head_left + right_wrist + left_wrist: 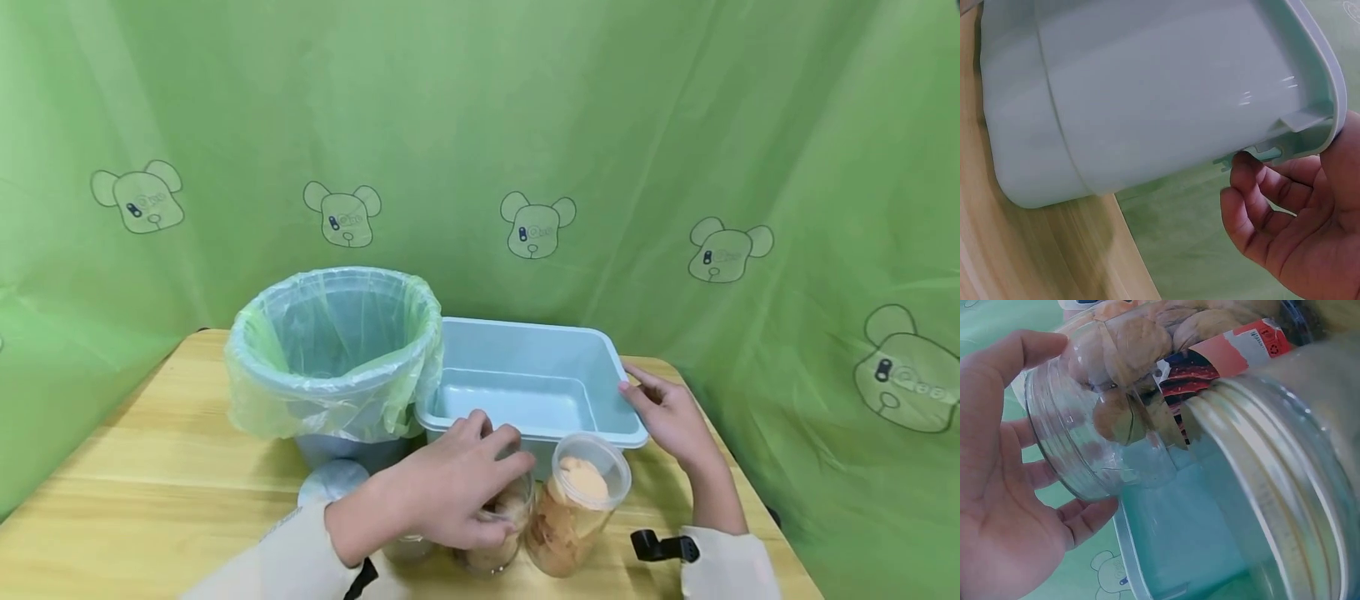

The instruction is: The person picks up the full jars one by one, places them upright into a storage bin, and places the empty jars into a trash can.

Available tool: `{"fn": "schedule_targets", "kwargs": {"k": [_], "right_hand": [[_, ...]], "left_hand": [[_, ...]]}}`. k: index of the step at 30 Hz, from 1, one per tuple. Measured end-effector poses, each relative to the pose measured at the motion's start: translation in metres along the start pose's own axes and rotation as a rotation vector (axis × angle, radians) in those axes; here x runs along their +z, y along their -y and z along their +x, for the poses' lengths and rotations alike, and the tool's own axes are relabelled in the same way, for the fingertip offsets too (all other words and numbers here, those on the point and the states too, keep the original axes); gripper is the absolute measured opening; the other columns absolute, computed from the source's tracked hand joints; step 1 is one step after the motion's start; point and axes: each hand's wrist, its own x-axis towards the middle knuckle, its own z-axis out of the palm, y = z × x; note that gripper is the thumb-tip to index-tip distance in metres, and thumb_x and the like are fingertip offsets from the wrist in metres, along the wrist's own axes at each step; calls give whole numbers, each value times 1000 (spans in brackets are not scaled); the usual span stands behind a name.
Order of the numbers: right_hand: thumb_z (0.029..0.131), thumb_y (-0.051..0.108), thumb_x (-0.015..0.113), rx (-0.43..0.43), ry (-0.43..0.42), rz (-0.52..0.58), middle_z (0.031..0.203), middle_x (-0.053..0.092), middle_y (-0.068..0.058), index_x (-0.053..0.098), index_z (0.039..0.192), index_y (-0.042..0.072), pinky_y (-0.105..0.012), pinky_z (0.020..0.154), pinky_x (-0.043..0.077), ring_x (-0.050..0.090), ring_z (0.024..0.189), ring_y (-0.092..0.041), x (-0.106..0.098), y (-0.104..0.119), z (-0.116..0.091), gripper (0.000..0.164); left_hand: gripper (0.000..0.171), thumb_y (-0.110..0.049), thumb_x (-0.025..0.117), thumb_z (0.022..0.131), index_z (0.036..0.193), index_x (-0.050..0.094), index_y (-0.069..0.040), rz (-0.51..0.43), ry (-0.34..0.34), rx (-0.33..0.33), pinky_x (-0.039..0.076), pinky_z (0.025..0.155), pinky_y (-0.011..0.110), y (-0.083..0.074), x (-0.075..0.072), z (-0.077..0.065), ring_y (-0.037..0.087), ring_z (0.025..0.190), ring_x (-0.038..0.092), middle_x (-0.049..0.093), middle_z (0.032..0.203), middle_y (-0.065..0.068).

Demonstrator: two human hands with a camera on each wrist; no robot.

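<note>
My left hand [457, 492] grips a clear jar [1079, 431] by its open mouth, fingers spread around the rim. Wrinkled round brown pieces that look like walnuts [1138, 350] fill the lower part, beside a red label [1235, 356]. On the right, my right hand [671, 417] holds the end rim of a light blue plastic tub [525, 333]. The right wrist view has its fingertips [1247, 169] curled at the slot under that rim. Close to the left hand's jar stands a second clear jar [562, 533] with orange-brown contents.
A bin [345, 454] lined with a green plastic bag [315, 412] stands left of the tub. Beside the left forearm is another container [333, 479]; a metallic-looking rim [1272, 475] shows close in the left wrist view. Everything is on a wooden table [150, 467] before a green curtain.
</note>
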Motion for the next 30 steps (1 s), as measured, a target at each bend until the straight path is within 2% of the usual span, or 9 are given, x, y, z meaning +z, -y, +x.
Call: {"fn": "schedule_targets", "kwargs": {"k": [6,19,24,30], "right_hand": [[107,38,55,6,9,-16,100,69,-19,48,153,7,-29,67,55,65,83,-17,-1,3,1,56],[107,40,54,14,23,-4,100,68,-20,46,153,6,-30,67,56,66,83,-19,0,-4,0,58],[107,40,53,9,23,-20,101,69,-20,46,154,6,-30,68,55,66,84,-20,0,-1,0,58],[107,39,53,10,20,-28,102,69,-20,46,154,7,-30,68,55,66,84,-19,-1,0,1,57]], "left_hand": [[57,-38,66,82,136,55,-24,-110,36,-35,28,72,29,3,-1,5,18,87,31,48,115,-1],[59,-39,73,74,131,61,-29,-196,73,-45,27,70,26,5,-4,9,15,88,31,48,114,-4],[58,-41,72,73,129,61,-31,-195,64,-19,28,70,26,6,-12,11,16,89,32,49,116,-3],[58,-41,73,73,129,61,-31,-215,93,-4,31,72,26,5,-26,13,15,92,34,49,117,-4]]}}
